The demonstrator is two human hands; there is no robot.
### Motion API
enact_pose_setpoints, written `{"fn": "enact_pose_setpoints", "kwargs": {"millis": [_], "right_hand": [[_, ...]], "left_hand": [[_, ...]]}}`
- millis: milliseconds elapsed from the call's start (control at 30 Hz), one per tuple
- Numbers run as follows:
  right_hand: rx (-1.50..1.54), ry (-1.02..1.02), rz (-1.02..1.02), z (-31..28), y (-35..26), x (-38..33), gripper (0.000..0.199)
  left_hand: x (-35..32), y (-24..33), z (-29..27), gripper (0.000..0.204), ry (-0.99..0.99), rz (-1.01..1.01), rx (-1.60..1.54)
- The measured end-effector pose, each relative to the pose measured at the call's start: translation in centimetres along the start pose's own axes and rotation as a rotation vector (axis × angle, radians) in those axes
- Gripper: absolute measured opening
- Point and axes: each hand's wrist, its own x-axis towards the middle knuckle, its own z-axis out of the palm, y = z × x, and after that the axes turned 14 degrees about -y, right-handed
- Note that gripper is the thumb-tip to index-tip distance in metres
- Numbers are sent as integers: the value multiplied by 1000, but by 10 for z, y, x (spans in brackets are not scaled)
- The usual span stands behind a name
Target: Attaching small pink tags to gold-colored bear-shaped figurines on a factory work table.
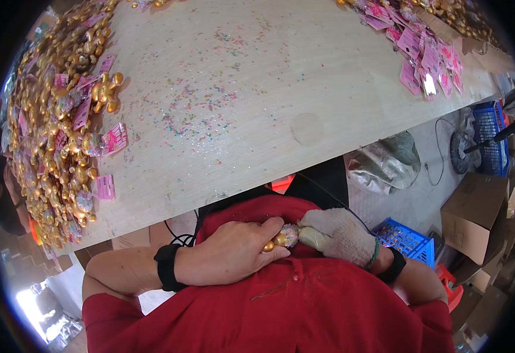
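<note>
Both hands are pulled in tight against the red shirt [304, 306], just below the near edge of the surface [257, 117]. The left hand [234, 250] is bare and wrapped around a small gold toy [282, 237] with a glittery ball end; the right hand [340, 235], in a knit glove, is closed on the toy's other end. The toy lies roughly sideways across the chest, long axis left to right, glitter end toward the gloved hand.

Progress-wise, I'd guess it's mid-run: a big heap of gold toys [63, 135] with pink tags sits on the surface's left side, and more pink tagged ones [428, 59] sit at its far right corner. I can't tell which are finished. Loose glitter [204, 112] is scattered over the middle.
</note>
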Motion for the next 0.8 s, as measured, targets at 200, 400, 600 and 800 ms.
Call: {"fn": "enact_pose_setpoints", "kwargs": {"millis": [200,400,600,800], "right_hand": [[144,-115,-36,-37,3,1,15],[556,-172,278,-62,-15,16,21],[609,-37,509,-47,-31,13,20],[96,329,296,-80,-38,31,24]], "left_hand": [[-1,2,-11,43,31,56,-62],[-5,-6,-17,40,53,71,-131],[-6,-1,-7,30,82,99,-15],[-13,11,-31,33,431,182,98]]}}
